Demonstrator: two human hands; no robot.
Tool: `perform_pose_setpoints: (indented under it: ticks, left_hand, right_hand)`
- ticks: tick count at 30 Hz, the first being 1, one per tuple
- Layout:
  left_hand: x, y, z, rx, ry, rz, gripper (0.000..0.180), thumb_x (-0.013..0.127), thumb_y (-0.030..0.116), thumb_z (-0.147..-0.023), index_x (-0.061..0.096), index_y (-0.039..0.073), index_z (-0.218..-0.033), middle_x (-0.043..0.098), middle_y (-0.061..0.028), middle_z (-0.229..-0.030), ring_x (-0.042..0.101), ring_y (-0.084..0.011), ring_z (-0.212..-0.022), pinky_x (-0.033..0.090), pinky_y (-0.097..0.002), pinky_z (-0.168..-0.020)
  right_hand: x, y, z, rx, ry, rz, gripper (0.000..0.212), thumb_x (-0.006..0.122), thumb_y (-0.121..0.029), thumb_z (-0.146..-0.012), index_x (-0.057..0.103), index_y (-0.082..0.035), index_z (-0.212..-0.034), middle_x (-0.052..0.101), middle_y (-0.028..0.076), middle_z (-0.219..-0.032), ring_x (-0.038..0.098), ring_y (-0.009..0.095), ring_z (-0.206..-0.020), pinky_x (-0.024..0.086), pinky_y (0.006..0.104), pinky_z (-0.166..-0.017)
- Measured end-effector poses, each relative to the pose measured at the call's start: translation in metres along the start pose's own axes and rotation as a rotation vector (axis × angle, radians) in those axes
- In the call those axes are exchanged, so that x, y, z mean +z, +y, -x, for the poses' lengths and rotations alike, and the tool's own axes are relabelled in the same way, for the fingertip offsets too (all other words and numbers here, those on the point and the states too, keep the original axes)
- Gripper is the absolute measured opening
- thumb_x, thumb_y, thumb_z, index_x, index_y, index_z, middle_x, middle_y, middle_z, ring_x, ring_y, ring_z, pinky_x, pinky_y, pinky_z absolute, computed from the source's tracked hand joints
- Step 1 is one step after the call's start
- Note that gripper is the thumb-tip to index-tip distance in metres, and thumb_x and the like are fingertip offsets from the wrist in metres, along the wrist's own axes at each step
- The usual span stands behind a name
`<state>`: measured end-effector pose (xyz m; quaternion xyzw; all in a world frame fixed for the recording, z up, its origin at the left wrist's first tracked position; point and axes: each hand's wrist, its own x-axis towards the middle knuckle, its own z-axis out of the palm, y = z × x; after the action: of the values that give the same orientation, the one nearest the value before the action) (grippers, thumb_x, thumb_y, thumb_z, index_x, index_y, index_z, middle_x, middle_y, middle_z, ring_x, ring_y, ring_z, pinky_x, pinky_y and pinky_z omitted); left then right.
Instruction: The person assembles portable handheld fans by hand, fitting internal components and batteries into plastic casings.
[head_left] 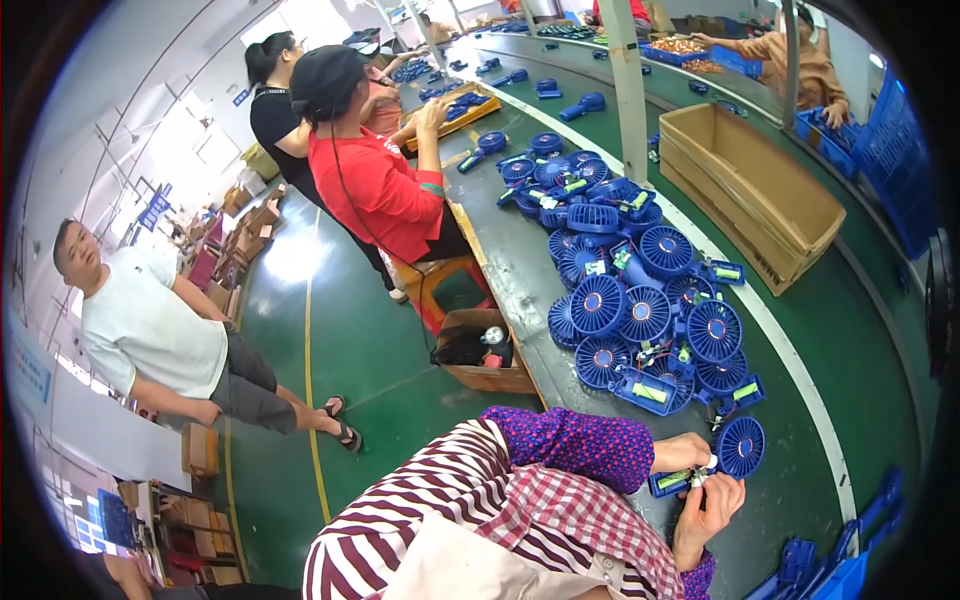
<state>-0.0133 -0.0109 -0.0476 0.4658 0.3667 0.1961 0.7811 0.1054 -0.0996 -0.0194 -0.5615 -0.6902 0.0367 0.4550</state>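
Observation:
At the near end of the bench, I hold a blue handheld fan [741, 447] with its handle open; a green battery [673, 479] shows inside. My left hand [682, 454] is closed on the fan where handle and head meet, with something white at its fingertips. From the near side, my right hand [709, 508] has its fingers pinched against the same spot. Small parts or wires between the fingertips are too small to make out. Just beyond lies a heap of similar blue fans [645, 310], several with green batteries and circuit boards exposed.
A cardboard box [750, 190] stands beyond the white rail. Blue parts fill a crate [850, 575] at the lower right. Left of the bench are an open carton [490, 375] and a seated co-worker in red [370, 190]. A person in a white shirt [155, 325] stands on the green floor.

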Motion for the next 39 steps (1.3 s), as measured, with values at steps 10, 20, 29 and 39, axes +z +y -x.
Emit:
perform_pose_setpoints:
  ticks: [10, 20, 29, 39]
  left_hand:
    - [0.001, 0.003, 0.001, -0.03, 0.005, -0.063, 0.021, 0.049, 0.018, -0.086, 0.057, -0.001, -0.081, 0.058, -0.0029, -0.071, 0.052, -0.0092, -0.063, 0.043, -0.0261, -0.056]
    - [-0.002, 0.006, -0.002, -0.069, -0.017, 0.02, 0.021, 0.049, 0.018, -0.088, 0.057, 0.0, -0.082, 0.058, -0.0032, -0.07, 0.053, -0.01, -0.059, 0.044, -0.0258, -0.054]
    - [0.004, 0.013, 0.005, -0.083, -0.022, 0.107, 0.02, 0.049, 0.016, -0.085, 0.057, -0.002, -0.079, 0.057, -0.0058, -0.069, 0.053, -0.0129, -0.056, 0.044, -0.0275, -0.051]
    - [0.003, 0.011, 0.003, -0.053, -0.014, 0.089, 0.019, 0.049, 0.014, -0.086, 0.057, -0.002, -0.081, 0.059, -0.0071, -0.068, 0.056, -0.0136, -0.054, 0.045, -0.0271, -0.049]
  right_hand:
    - [0.001, 0.005, 0.003, 0.026, 0.006, -0.022, 0.01, 0.059, 0.003, -0.066, 0.056, -0.002, -0.075, 0.058, 0.007, -0.078, 0.055, 0.026, -0.083, 0.029, 0.052, -0.096]
    - [0.003, 0.004, -0.004, 0.028, -0.004, -0.031, 0.011, 0.061, 0.004, -0.065, 0.057, -0.001, -0.075, 0.059, 0.007, -0.077, 0.056, 0.026, -0.081, 0.03, 0.0517, -0.095]
    - [0.0, 0.003, -0.002, 0.038, -0.021, -0.021, 0.01, 0.06, 0.004, -0.066, 0.057, -0.001, -0.075, 0.058, 0.007, -0.076, 0.055, 0.026, -0.082, 0.03, 0.0515, -0.095]
    - [0.001, 0.007, 0.001, 0.021, -0.017, -0.026, 0.013, 0.059, 0.004, -0.067, 0.058, 0.0, -0.079, 0.059, 0.008, -0.081, 0.055, 0.026, -0.086, 0.03, 0.0516, -0.095]
